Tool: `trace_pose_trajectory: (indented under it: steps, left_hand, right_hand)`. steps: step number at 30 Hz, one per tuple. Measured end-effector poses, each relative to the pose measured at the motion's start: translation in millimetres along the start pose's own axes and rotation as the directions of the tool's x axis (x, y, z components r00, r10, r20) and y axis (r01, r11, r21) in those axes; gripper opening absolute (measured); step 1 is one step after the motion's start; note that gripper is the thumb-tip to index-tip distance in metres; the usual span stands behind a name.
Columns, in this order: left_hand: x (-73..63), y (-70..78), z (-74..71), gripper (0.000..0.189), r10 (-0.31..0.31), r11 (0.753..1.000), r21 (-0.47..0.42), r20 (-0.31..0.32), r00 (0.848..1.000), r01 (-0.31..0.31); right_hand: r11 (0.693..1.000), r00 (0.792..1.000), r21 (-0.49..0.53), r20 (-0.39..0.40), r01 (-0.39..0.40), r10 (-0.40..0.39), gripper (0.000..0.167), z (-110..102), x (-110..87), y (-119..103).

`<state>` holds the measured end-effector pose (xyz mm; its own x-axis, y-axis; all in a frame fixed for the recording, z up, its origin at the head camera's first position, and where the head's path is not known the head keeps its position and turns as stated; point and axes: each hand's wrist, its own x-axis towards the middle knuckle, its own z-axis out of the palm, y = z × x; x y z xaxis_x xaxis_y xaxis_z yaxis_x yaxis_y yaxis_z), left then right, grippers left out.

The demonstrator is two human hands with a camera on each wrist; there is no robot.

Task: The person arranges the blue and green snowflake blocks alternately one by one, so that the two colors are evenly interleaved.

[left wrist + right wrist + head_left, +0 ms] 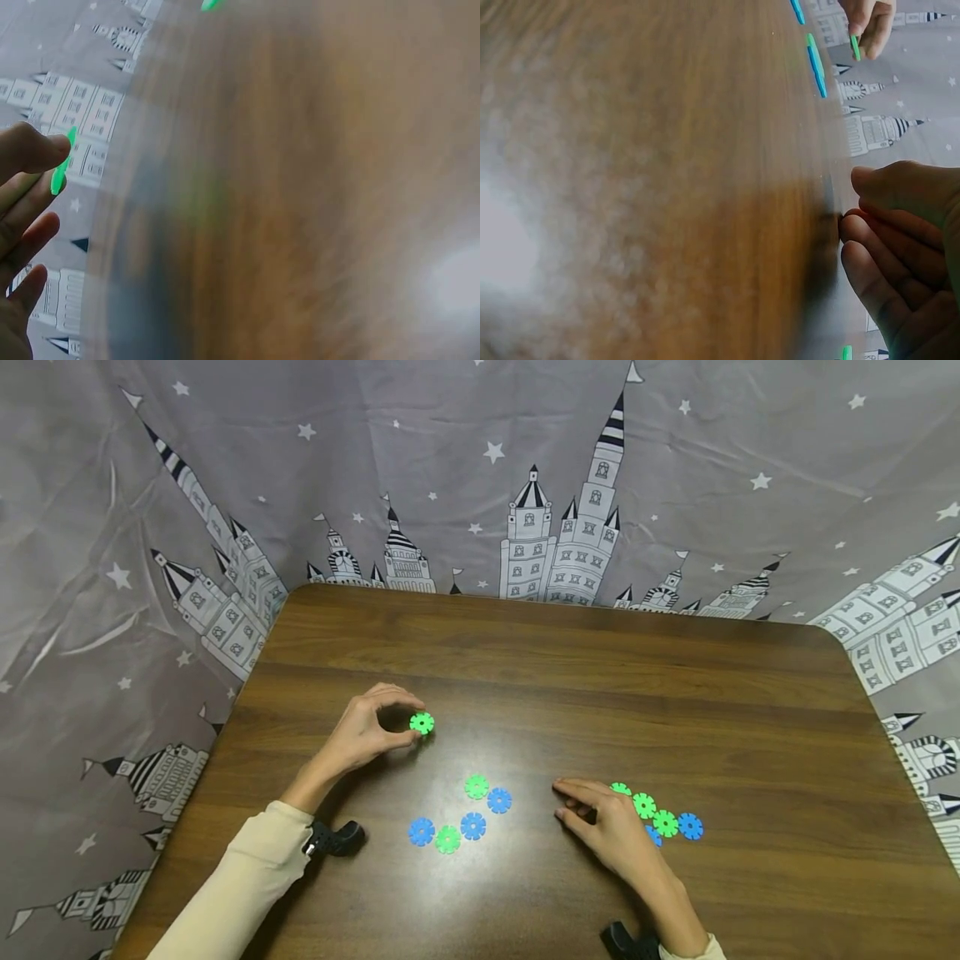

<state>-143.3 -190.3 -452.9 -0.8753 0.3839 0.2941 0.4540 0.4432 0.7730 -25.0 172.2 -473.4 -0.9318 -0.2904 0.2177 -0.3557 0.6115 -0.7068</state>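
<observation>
My left hand (366,727) pinches a green notched plastic disc (422,723) between thumb and fingertips, over the left part of the table. The left wrist view catches that same disc (64,161) edge-on at the thumb. My right hand (613,828) is low over the table with fingers loosely bent and a gap to the thumb, holding nothing. It partly covers a green disc (620,787) and a blue disc (654,835) on its right side. Between the hands lie several loose discs, among them a green one (476,787) and a blue one (499,800).
Right of my right hand, a row of discs on the brown wooden table (570,685) ends in a blue disc (691,827). A grey curtain (450,460) printed with castles and stars hangs behind and around the table's edges. Black straps (337,839) circle both wrists.
</observation>
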Motion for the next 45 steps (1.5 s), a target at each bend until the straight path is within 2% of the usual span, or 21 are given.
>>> trace_pose_trajectory:
  steps: [9,14,23,32,38,45]
  left_hand:
    - [18.5,-18.9,-15.4,0.039,-0.056,0.998,0.036,-0.049,0.997,0.058]
    - [23.1,-31.0,-20.2,0.038,-0.098,0.993,0.056,-0.06,0.993,0.102]
    - [19.0,-46.2,-22.6,0.038,-0.13,0.99,0.047,-0.052,0.99,0.132]
    - [17.8,-50.5,-20.4,0.037,-0.137,0.99,0.01,-0.033,0.99,0.138]
    - [16.8,-52.7,-19.8,0.038,-0.135,0.99,0.027,-0.017,0.991,0.136]
    - [17.2,-53.4,-20.4,0.039,-0.148,0.987,0.056,0.011,0.989,0.147]
  right_hand:
    - [1.0,1.0,-0.012,-0.012,0.008,-0.008,0.037,1.2,-0.4,0.3]
    - [1.0,1.0,-0.03,-0.012,0.007,-0.007,0.036,2.1,-0.4,-2.8]
    - [1.0,0.999,-0.009,0.032,-0.023,0.024,0.035,9.8,4.4,-13.4]
    - [0.999,0.995,0.037,0.097,0.02,-0.024,0.043,24.7,14.8,-26.6]
    - [0.998,0.993,0.032,0.1,0.06,-0.063,0.046,33.6,21.4,-32.4]
    - [0.997,0.993,0.014,0.098,0.07,-0.071,0.048,39.6,26.0,-36.5]
